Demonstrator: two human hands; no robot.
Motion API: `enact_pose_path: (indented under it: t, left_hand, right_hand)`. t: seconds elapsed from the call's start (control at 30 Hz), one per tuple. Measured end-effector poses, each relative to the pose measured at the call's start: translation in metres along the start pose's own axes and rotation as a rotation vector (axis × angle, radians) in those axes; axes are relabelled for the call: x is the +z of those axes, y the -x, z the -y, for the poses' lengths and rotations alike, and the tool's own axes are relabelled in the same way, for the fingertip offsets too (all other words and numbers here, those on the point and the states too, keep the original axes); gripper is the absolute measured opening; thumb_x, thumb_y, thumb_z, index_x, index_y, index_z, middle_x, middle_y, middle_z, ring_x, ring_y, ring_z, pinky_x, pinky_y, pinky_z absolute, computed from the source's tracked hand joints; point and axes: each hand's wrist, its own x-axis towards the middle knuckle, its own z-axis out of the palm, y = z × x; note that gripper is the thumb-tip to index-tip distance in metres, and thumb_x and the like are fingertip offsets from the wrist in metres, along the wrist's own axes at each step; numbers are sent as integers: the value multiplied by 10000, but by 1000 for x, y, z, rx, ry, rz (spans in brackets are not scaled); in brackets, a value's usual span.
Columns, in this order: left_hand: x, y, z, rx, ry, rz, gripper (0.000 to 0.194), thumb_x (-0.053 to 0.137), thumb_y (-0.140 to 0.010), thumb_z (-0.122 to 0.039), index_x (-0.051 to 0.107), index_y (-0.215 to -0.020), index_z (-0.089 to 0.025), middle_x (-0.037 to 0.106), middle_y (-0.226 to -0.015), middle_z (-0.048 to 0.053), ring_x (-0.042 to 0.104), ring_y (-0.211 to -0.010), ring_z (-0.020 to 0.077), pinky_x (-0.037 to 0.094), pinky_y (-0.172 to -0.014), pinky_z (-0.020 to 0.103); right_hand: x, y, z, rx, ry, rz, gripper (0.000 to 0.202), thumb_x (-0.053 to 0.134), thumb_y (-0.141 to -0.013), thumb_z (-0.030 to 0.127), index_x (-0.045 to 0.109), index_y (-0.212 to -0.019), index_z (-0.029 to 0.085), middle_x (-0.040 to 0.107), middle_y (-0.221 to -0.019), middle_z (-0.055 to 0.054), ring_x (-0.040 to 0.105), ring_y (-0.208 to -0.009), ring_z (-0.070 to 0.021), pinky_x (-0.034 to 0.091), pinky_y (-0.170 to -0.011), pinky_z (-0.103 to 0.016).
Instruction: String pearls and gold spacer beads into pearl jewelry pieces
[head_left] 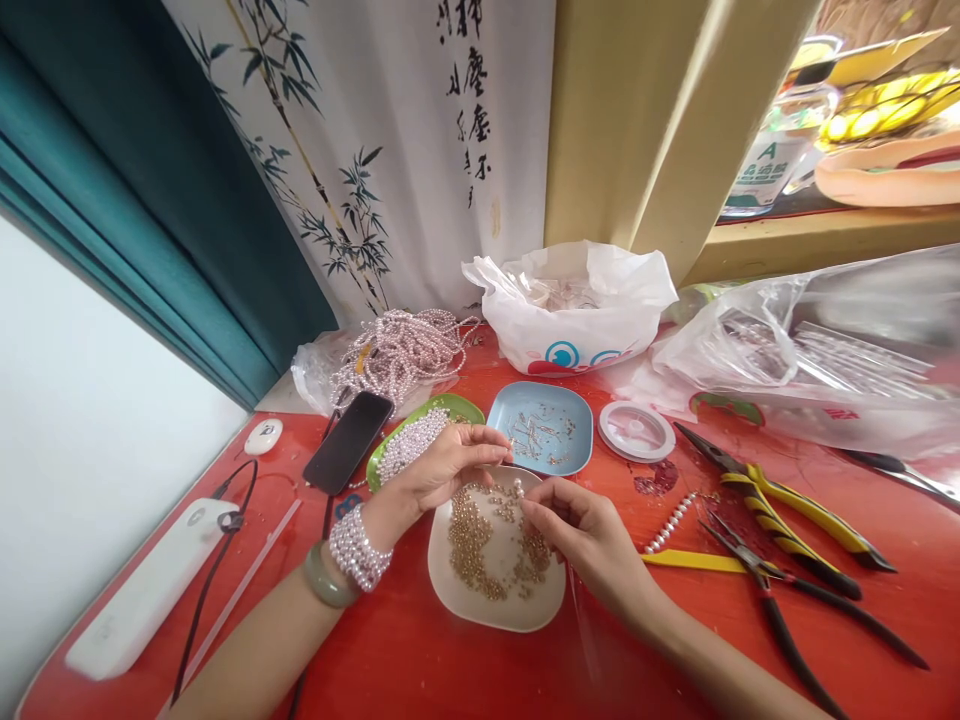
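My left hand [461, 465] is closed in a pinch above the far rim of a cream plate [469, 603]; a tiny golden speck shows at its fingertips, too small to name. Small gold beads [474, 545] lie in that plate. Over its right side, my right hand [574, 515] pinches a white pearl bead [518, 486] between thumb and forefinger. A thin clear strand [583, 625] hangs below this hand. Behind my left wrist, a green plate [469, 408] holds loose pale pearl beads [412, 443]. The blue plate [501, 400] beyond my hands carries small metal pins and bits.
Pliers [799, 530] and thinner black-handled pliers [765, 590] lie at right, beside a short pearl strand [670, 522]. A round clear lid [637, 432], white bag [577, 335], bead strings [409, 350], phone [349, 440] and white power bank [154, 590] surround the plates.
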Motion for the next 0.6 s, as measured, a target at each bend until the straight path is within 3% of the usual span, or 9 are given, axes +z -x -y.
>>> enact_pose_path:
  t: [0.4, 0.6]
  left_hand:
    - [0, 0, 3, 18, -45, 72, 169, 726, -635, -195, 642, -742, -94, 580, -725, 26, 524, -586, 67, 428, -474, 151]
    - [2, 1, 0, 21, -73, 40, 196, 745, -605, -214, 648, -733, -100, 594, -716, 18, 533, -561, 68, 423, -486, 178]
  right_hand:
    - [1, -1, 2, 29, -1, 36, 225, 514, -763, 348, 522, -640, 161, 445, -528, 43, 388, -481, -83, 295, -445, -203]
    - [1, -1, 4, 43, -11, 28, 228, 519, -757, 353, 517, -633, 162, 452, -529, 42, 378, -469, -80, 285, -438, -204]
